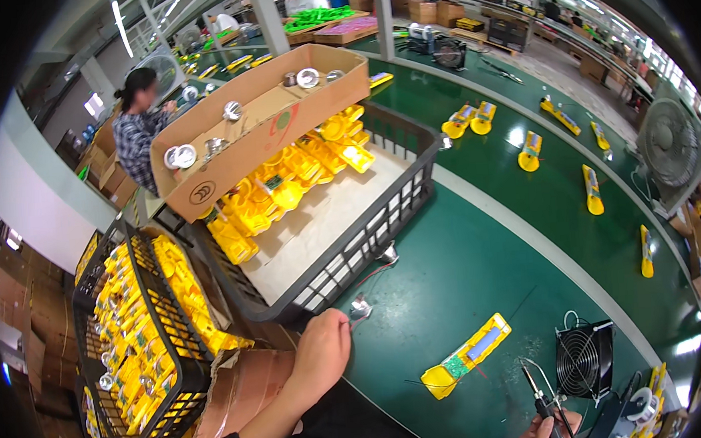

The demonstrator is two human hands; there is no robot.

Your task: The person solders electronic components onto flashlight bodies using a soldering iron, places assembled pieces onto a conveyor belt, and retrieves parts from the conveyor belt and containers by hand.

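On the far left stands a black crate (147, 368) full of yellow parts. Next to it is a bigger black basket (367, 226) with more yellow parts (300, 174) at its back, and a brown cardboard box (256, 124) with shiny round pieces sits across its top. Just below the basket, the left hand (322, 349) is closed and pinches a small silver part (361, 307) with thin wires, held just above the green table (450, 277). To the right of that hand, a long yellow piece (465, 356) lies flat on the table, near but not touching it. Farther right, the right hand (544, 432) grips a soldering iron (536, 392) with its tip up. A small black fan (584, 359) stands just beside it.
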